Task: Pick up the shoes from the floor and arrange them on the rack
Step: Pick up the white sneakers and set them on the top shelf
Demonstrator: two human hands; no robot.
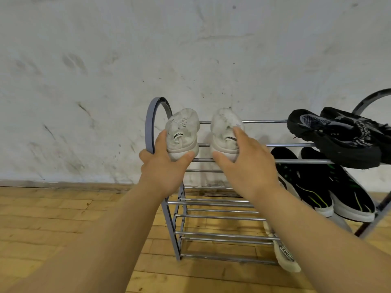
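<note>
Left white shoe (183, 132) heel tab: black letters, "NED" can be read.
Right white shoe (226, 132) heel tab: too small to read.
Cream shoe (285, 254) at the bottom: "OREN".

Both arms reach forward, left hand (164, 166) and right hand (245, 163) each curled in a grip.

A white plastered wall (105, 60) is seen behind, marked with grey scuffs and dark streaks. A dark baseboard strip (63, 183) is laid along its foot. A wooden floor (53, 229) of yellowish planks is spread below, worn in places.
</note>
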